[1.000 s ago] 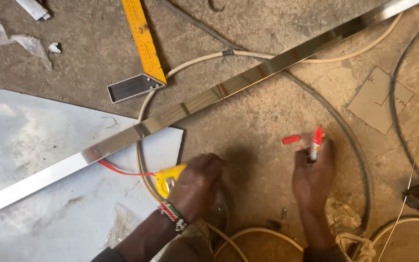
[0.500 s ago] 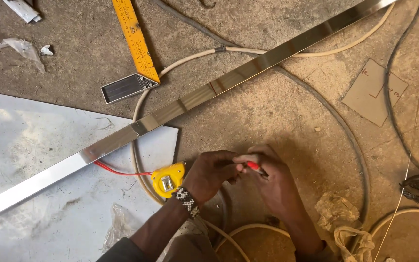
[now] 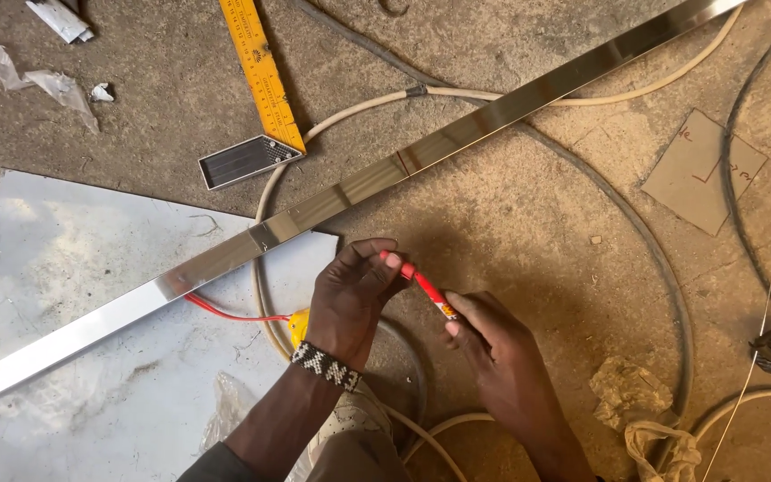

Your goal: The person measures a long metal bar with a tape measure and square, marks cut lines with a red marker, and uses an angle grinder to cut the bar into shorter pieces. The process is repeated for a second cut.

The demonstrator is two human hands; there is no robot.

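A person's 2 hands meet over a red marker (image 3: 425,290) at the centre of the frame, low over a gritty concrete floor (image 3: 528,214). The left hand (image 3: 350,299) has its fingers pinched together on the marker's red cap end, while the right hand (image 3: 493,357) has its fingers clamped on the barrel, which slants down to the right. By the look of it, the cap is being pressed on or pulled off; which of the 2 cannot be told.

Just above the hands, a long shiny metal strip (image 3: 385,174) runs diagonally from lower left to upper right, its lower part lying across a grey metal sheet (image 3: 73,339) at left. A yellow tape measure (image 3: 298,327) with a red cord (image 3: 225,312) sits half hidden behind the left wrist, which wears a beaded band (image 3: 325,366). A yellow square ruler (image 3: 256,85) lies at upper left, and pale cables (image 3: 359,112) loop around the working spot, crowding the floor near the hands. A cardboard scrap (image 3: 702,170) lies at right.
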